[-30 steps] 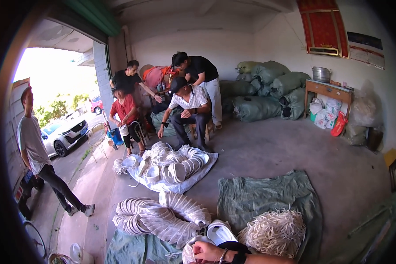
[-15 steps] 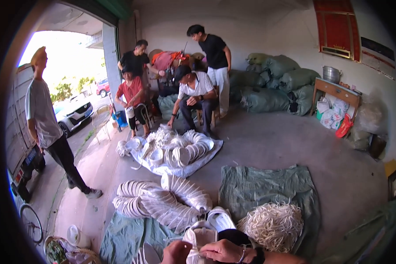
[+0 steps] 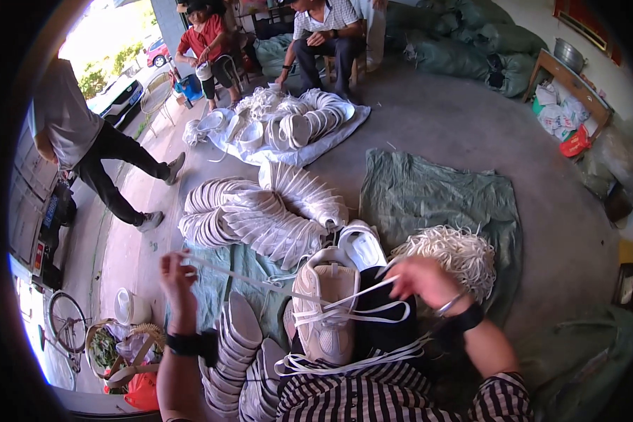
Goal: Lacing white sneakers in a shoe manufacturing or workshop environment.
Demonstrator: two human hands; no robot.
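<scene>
A pale beige and white sneaker (image 3: 337, 280) sits upright over my dark-clad lap. Flat white shoelaces (image 3: 243, 276) run from its front eyelets out to both sides. My left hand (image 3: 178, 283) is raised to the left of the shoe, its fingers pinched on one lace end, which is pulled fairly taut. On the other side my right hand (image 3: 427, 283) grips the second end, with a loop of lace hanging below it. More loose lace (image 3: 359, 366) lies across my striped shirt. Behind the sneaker leans another white shoe (image 3: 363, 246).
Long rows of nested white shoe parts (image 3: 260, 214) lie ahead; further stacks (image 3: 235, 330) stand beside my left arm. A pile of white laces (image 3: 457, 257) rests on a green tarp (image 3: 436, 193). People sit around a white sheet (image 3: 309, 152); a person (image 3: 84, 126) walks at left.
My hands have spread from close together over the shoe to wide apart, drawing the laces out sideways. My view has tilted downward. The person at left has taken a step.
</scene>
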